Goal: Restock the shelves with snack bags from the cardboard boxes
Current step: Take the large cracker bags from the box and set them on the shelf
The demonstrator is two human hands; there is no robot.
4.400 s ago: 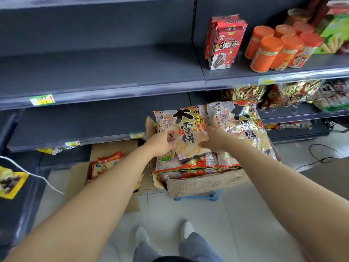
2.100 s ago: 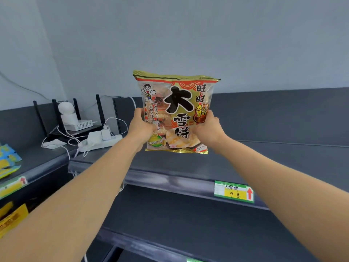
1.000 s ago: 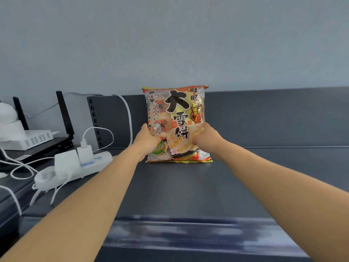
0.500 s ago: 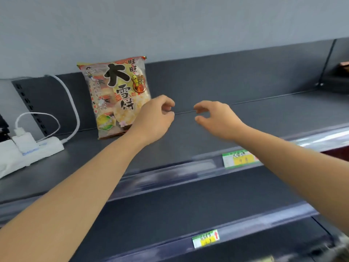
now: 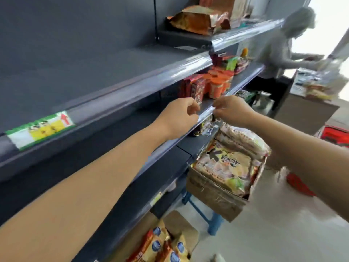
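Note:
My left hand (image 5: 179, 115) and my right hand (image 5: 231, 110) hang in the air in front of the shelf edge, both holding nothing, fingers loosely curled. Below and to the right of them, a cardboard box (image 5: 213, 193) stands on a blue stool (image 5: 204, 212) and holds several snack bags (image 5: 226, 167) with a large black character on the front. The dark grey shelf (image 5: 94, 72) at upper left is bare. The bag set on the top shelf is out of view.
Red boxes (image 5: 192, 88) and orange cups (image 5: 217, 86) stand on a shelf beyond my hands. A second cardboard box with red and yellow bags (image 5: 160, 246) lies on the floor. A person in grey (image 5: 279, 53) works at another box at the right.
Both hands have let go of the snack bag, which stayed on the top shelf. My view has swung down and right, toward the box of bags.

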